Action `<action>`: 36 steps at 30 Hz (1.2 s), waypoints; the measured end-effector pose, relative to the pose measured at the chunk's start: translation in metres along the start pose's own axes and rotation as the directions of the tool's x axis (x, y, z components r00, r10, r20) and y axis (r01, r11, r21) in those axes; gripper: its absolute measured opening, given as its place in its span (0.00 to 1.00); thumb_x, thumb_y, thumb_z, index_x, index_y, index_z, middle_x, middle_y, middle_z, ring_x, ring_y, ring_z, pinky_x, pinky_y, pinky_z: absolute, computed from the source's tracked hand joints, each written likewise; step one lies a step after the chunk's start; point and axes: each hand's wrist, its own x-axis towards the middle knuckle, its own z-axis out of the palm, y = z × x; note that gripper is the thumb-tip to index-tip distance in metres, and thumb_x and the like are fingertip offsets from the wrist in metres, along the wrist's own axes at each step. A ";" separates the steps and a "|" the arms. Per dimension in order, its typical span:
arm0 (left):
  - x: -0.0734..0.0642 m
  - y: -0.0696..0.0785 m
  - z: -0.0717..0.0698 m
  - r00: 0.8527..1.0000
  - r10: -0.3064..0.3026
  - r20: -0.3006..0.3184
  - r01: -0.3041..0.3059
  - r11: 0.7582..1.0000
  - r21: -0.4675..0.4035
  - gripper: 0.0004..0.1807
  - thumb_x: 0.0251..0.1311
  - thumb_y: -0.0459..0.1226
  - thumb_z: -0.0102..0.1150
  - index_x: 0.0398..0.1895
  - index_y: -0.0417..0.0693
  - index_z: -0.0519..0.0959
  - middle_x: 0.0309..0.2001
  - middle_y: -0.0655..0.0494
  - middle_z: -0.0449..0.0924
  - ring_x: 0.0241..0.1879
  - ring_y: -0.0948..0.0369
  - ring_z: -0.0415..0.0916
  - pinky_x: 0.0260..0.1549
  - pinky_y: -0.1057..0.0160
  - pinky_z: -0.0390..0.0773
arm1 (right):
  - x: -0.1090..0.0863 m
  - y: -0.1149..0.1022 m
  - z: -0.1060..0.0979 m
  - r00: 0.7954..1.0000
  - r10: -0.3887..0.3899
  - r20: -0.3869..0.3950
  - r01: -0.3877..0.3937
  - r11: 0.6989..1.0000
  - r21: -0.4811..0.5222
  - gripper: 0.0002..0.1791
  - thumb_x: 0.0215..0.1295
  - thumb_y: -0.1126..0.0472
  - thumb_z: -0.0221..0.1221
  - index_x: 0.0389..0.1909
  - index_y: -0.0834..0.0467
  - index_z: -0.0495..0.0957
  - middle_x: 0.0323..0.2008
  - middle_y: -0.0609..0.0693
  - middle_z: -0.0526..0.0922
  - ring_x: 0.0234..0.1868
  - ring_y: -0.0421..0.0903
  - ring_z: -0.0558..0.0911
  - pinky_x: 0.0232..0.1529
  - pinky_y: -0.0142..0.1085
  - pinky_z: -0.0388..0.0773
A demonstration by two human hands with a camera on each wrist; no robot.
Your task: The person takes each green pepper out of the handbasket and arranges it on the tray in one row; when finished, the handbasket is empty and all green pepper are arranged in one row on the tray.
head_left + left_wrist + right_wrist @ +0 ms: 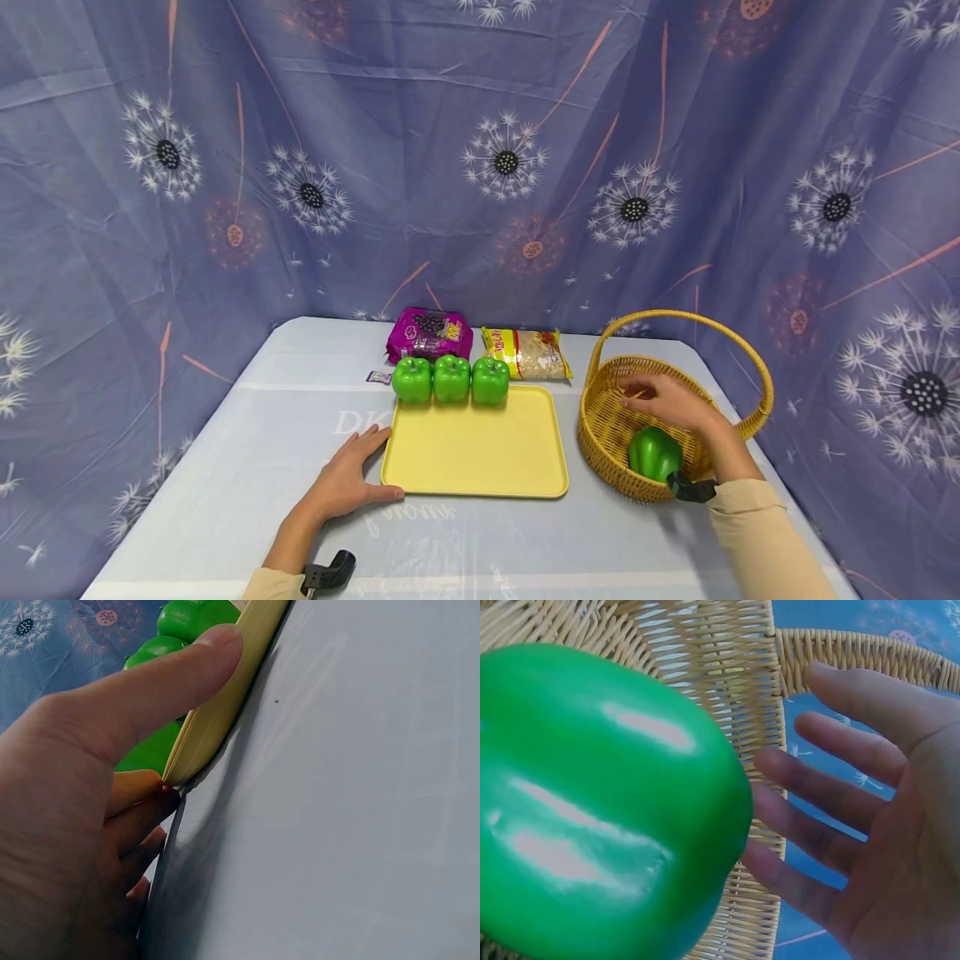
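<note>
My left hand (347, 479) rests at the near left corner of a yellow tray (480, 489). In the left wrist view its thumb (217, 656) lies against the tray's rim, with the other fingers stretched along the side. Three green bell peppers (452, 380) stand in a row along the tray's far left edge. My right hand (671, 400) hovers over a wicker basket (600, 454) with its fingers loosely bent and nothing in them. Inside the basket lies another green bell pepper (654, 454), close below the right wrist. It fills the left half of the right wrist view.
Behind the peppers lies a purple snack package (429, 335). A yellow bag with a clear window (527, 353) is to its right. One small wrapped piece (378, 377) sits left of the peppers. The basket's tall handle (678, 313) arches above its rim.
</note>
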 end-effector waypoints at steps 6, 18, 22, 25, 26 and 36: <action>0.000 0.000 0.000 1.000 -0.004 0.002 0.004 1.000 0.001 0.63 0.31 0.70 0.69 0.73 0.51 0.61 0.71 0.47 0.59 0.71 0.47 0.50 0.69 0.43 0.49 | -0.001 -0.001 -0.004 0.995 0.053 0.085 -0.049 0.998 -0.045 0.21 0.67 0.55 0.60 0.57 0.61 0.76 0.45 0.53 0.81 0.46 0.52 0.79 0.44 0.46 0.79; 0.002 0.001 0.000 1.000 -0.011 0.004 0.011 1.000 0.003 0.63 0.31 0.70 0.69 0.73 0.51 0.61 0.71 0.46 0.59 0.71 0.45 0.50 0.68 0.42 0.50 | -0.007 -0.003 -0.009 0.954 0.135 0.266 -0.126 0.991 -0.050 0.23 0.67 0.54 0.59 0.58 0.62 0.76 0.51 0.58 0.79 0.43 0.49 0.79 0.39 0.42 0.80; 0.001 -0.001 0.000 1.000 -0.018 0.007 0.018 1.000 0.000 0.64 0.30 0.71 0.69 0.73 0.52 0.61 0.71 0.46 0.59 0.71 0.45 0.50 0.68 0.42 0.50 | -0.012 -0.003 -0.006 0.920 0.201 0.337 -0.202 0.979 -0.033 0.24 0.65 0.52 0.60 0.59 0.60 0.75 0.48 0.56 0.79 0.37 0.48 0.78 0.32 0.41 0.80; 0.000 -0.001 0.001 1.000 -0.010 0.009 0.010 1.000 -0.001 0.64 0.30 0.71 0.69 0.73 0.52 0.61 0.71 0.46 0.59 0.71 0.46 0.50 0.69 0.43 0.49 | -0.014 -0.002 -0.004 0.896 0.217 0.388 -0.227 0.974 -0.022 0.23 0.65 0.52 0.60 0.58 0.59 0.76 0.45 0.54 0.77 0.35 0.48 0.77 0.30 0.41 0.80; 0.000 -0.001 0.001 1.000 -0.007 0.008 0.007 1.000 -0.001 0.64 0.30 0.71 0.69 0.73 0.52 0.61 0.71 0.46 0.59 0.71 0.46 0.50 0.69 0.43 0.49 | -0.015 -0.002 -0.004 0.895 0.207 0.396 -0.218 0.976 -0.019 0.22 0.66 0.52 0.60 0.57 0.59 0.76 0.45 0.54 0.76 0.35 0.48 0.77 0.30 0.40 0.80; -0.001 0.000 0.000 1.000 -0.003 -0.004 0.003 1.000 -0.005 0.63 0.30 0.70 0.69 0.73 0.51 0.62 0.71 0.45 0.59 0.71 0.45 0.50 0.68 0.41 0.50 | -0.011 0.001 -0.003 0.929 0.108 0.353 -0.099 0.994 -0.044 0.16 0.66 0.54 0.59 0.49 0.59 0.82 0.40 0.49 0.79 0.33 0.47 0.77 0.29 0.38 0.79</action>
